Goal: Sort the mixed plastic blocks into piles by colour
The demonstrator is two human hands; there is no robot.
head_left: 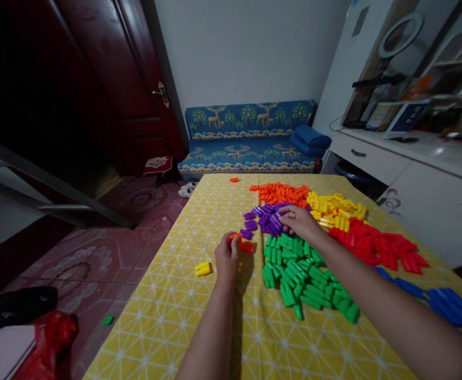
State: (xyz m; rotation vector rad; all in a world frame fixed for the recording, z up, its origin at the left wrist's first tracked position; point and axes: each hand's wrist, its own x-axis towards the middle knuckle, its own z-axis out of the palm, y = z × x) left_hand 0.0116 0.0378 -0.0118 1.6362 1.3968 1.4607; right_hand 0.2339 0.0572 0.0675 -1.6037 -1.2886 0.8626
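On the yellow patterned table, my left hand [227, 259] is closed around an orange plastic block [235, 237]. Another orange block [247, 247] lies just to its right, touching or very close to the fingers. My right hand [300, 222] reaches over the purple block pile [269, 220], its thumb and fingers pinched on a purple block there; the fingers partly hide that piece. Several loose purple blocks [250, 225] lie between the two hands. Left of my left hand sits a yellow block [203, 268], and a bit of yellow shows behind the wrist.
Color-sorted piles surround my right arm: green [310, 279], orange-red [280, 193], yellow [336, 207], red [377, 244] and blue [448, 306]. A lone orange piece [234, 180] lies near the far table edge. A green block [108, 320] is on the floor. Beyond stands a blue sofa [238, 153].
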